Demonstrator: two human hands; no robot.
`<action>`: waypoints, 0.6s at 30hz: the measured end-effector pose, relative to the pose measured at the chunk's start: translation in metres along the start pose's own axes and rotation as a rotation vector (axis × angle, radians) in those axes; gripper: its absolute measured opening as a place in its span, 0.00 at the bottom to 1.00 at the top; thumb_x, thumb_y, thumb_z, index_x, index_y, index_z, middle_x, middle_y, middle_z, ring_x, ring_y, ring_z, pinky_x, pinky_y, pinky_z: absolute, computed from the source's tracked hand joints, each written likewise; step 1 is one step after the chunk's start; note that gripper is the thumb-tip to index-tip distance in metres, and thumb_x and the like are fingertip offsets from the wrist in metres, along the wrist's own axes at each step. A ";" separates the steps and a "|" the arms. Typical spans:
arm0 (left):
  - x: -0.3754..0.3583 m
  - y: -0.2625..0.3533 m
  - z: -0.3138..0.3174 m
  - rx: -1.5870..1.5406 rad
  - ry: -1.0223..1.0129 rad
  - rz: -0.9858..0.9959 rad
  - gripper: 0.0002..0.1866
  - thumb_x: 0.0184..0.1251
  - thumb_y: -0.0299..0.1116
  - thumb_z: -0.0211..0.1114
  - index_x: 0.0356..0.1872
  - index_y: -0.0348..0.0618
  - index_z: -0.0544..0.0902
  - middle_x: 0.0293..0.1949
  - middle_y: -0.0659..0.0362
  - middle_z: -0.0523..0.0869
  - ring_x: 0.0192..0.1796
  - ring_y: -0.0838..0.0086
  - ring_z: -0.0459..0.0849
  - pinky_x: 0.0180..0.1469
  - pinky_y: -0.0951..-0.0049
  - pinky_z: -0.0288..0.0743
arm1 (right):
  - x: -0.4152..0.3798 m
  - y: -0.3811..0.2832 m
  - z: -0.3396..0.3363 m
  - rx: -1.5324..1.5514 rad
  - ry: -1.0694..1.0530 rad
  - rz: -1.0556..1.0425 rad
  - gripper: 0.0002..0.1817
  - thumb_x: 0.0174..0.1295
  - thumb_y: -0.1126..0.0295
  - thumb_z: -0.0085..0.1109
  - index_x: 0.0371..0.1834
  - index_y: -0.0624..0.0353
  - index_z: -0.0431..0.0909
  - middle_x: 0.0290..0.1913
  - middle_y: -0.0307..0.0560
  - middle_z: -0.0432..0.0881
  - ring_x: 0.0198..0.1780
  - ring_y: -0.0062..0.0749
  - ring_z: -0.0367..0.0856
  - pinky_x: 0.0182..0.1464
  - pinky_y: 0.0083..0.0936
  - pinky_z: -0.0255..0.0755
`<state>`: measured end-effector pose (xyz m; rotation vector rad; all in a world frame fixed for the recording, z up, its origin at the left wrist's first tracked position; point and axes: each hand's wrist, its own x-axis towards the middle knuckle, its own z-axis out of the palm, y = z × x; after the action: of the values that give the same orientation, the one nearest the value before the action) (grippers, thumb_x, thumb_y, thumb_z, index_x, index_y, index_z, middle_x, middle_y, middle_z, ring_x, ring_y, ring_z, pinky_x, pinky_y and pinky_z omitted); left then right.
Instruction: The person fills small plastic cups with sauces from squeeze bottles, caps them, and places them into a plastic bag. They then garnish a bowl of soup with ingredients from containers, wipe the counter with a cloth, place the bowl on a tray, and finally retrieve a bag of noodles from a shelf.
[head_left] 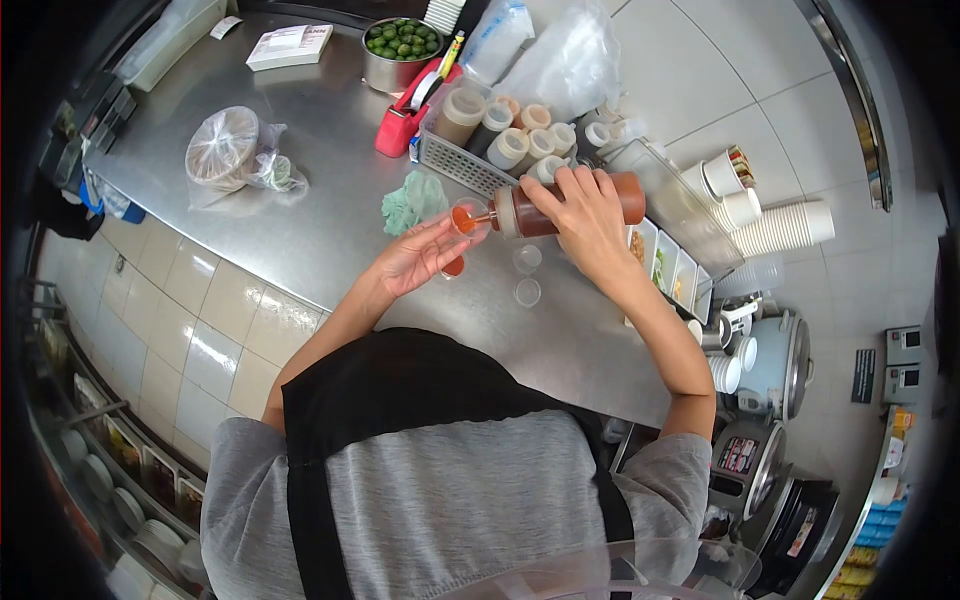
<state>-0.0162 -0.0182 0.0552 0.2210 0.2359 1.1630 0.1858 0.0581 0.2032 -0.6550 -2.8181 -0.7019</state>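
Observation:
My right hand (590, 215) is wrapped around a squeeze bottle (528, 216) of red sauce, tipped on its side with the nozzle pointing left. The nozzle reaches into a small clear sauce cup (468, 217) that my left hand (415, 255) holds by its side. Orange-red sauce shows inside that cup. Just below my left hand, another small cup with red sauce (453, 267) stands on the steel table (350, 270). Two clear round pieces, cups or lids (527, 260), lie to the right. A crumpled green plastic bag (414, 203) is behind my left hand.
A grey basket (465, 168) of squeeze bottles stands behind, beside a red tape dispenser (400, 128) and a metal pot of green limes (402, 75). At left lies a tied plastic bag (222, 150). Topping trays (683, 278), stacked paper cups (785, 229) and rice cookers (750, 465) line the right.

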 end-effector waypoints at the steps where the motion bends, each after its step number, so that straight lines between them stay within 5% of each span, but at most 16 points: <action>1: -0.001 0.000 -0.001 -0.011 -0.010 0.012 0.23 0.70 0.32 0.54 0.62 0.32 0.63 0.60 0.44 0.70 0.63 0.56 0.70 0.60 0.73 0.74 | 0.002 0.000 -0.001 -0.001 -0.003 -0.015 0.23 0.47 0.75 0.54 0.50 0.49 0.73 0.34 0.42 0.70 0.41 0.36 0.70 0.45 0.35 0.64; 10: -0.003 0.000 0.000 -0.109 -0.015 0.021 0.21 0.70 0.32 0.54 0.59 0.32 0.65 0.59 0.44 0.70 0.62 0.55 0.70 0.58 0.73 0.77 | 0.005 -0.001 0.001 0.078 0.066 0.038 0.30 0.39 0.82 0.57 0.50 0.47 0.75 0.33 0.43 0.69 0.38 0.38 0.70 0.45 0.33 0.63; 13: -0.003 -0.001 0.000 -0.133 -0.026 0.019 0.20 0.70 0.32 0.53 0.58 0.32 0.65 0.59 0.44 0.70 0.62 0.54 0.70 0.57 0.74 0.77 | 0.002 -0.001 -0.001 0.060 0.035 0.047 0.23 0.48 0.77 0.53 0.50 0.48 0.74 0.34 0.43 0.70 0.40 0.36 0.70 0.45 0.35 0.63; 18: -0.002 0.000 -0.001 -0.103 -0.022 0.051 0.23 0.72 0.33 0.50 0.62 0.31 0.60 0.60 0.42 0.67 0.64 0.55 0.68 0.59 0.72 0.75 | -0.001 -0.002 0.006 0.271 -0.013 0.168 0.29 0.39 0.77 0.62 0.51 0.47 0.74 0.34 0.43 0.69 0.40 0.38 0.70 0.44 0.34 0.63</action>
<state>-0.0173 -0.0197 0.0549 0.1496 0.1514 1.2196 0.1856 0.0586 0.1966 -0.8332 -2.7559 -0.2814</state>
